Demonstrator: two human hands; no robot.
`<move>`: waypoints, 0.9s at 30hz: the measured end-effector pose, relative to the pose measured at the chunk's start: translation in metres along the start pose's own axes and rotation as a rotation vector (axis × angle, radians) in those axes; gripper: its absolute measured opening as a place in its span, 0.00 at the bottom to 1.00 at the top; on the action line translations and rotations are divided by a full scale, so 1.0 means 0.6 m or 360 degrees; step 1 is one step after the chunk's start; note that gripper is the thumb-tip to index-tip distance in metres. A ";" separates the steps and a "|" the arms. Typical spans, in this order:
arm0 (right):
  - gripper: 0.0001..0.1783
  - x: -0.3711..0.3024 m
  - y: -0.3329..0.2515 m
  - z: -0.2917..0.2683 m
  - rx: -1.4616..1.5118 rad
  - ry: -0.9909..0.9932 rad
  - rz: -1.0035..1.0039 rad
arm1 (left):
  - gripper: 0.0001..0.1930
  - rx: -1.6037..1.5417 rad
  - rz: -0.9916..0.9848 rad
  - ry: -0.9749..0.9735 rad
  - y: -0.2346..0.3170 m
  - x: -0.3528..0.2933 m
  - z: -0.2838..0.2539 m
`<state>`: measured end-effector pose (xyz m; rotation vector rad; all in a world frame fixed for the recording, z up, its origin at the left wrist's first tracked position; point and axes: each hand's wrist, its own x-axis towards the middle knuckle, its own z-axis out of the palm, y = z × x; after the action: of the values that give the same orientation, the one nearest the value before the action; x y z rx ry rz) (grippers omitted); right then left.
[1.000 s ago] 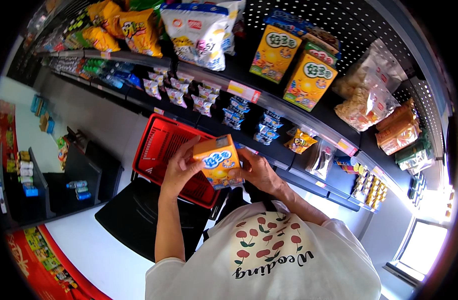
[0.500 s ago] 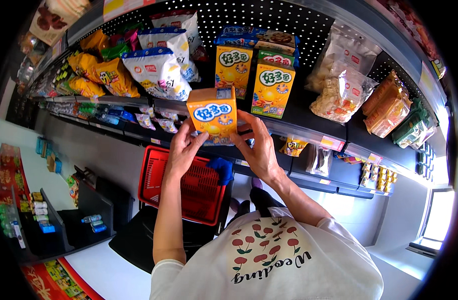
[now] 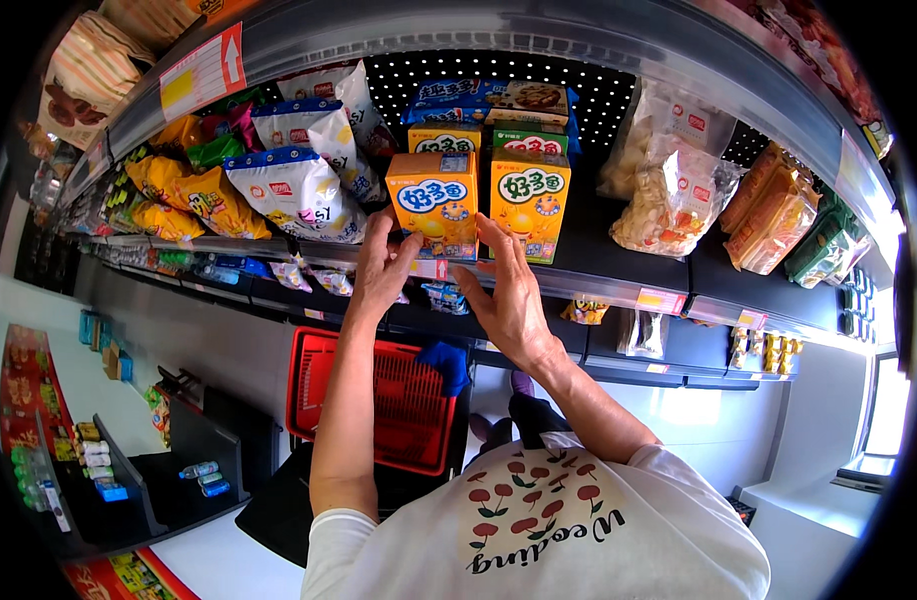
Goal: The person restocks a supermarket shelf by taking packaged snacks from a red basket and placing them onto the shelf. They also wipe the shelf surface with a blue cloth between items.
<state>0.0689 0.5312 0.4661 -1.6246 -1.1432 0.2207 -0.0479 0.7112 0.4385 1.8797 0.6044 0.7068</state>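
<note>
An orange snack box [image 3: 434, 205] stands upright at the front of the shelf, before another yellow box [image 3: 445, 138]. Beside the orange one, with a narrow gap between them, is a yellow-and-green box [image 3: 529, 205]. My left hand [image 3: 384, 268] is at the orange box's left side, thumb near its lower left corner and fingers spread. My right hand [image 3: 511, 300] is open at its right edge, fingertips in the gap and thumb held away below. Whether the fingertips still press on the box is hard to see.
White chip bags [image 3: 294, 195] and yellow snack bags [image 3: 219, 205] lie left of the boxes. Clear bags [image 3: 669, 210] are on the right. The shelf's front rail [image 3: 599, 290] runs below my hands. A red basket [image 3: 304, 385] with a blue cloth [image 3: 444, 368] is lower down.
The orange box has moved from my hands in front of the shelf onto it, in line with the yellow-and-green box. My grip has loosened, and my right thumb has come off the box.
</note>
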 end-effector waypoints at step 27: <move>0.34 -0.014 0.013 0.005 -0.0032 -0.0066 0.0027 | 0.29 -0.0013 -0.0040 0.0045 -0.035 -0.014 0.017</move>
<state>0.0667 0.5274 0.4553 -1.6548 -1.1668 0.2556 -0.0486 0.7069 0.4140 1.8544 0.6416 0.7193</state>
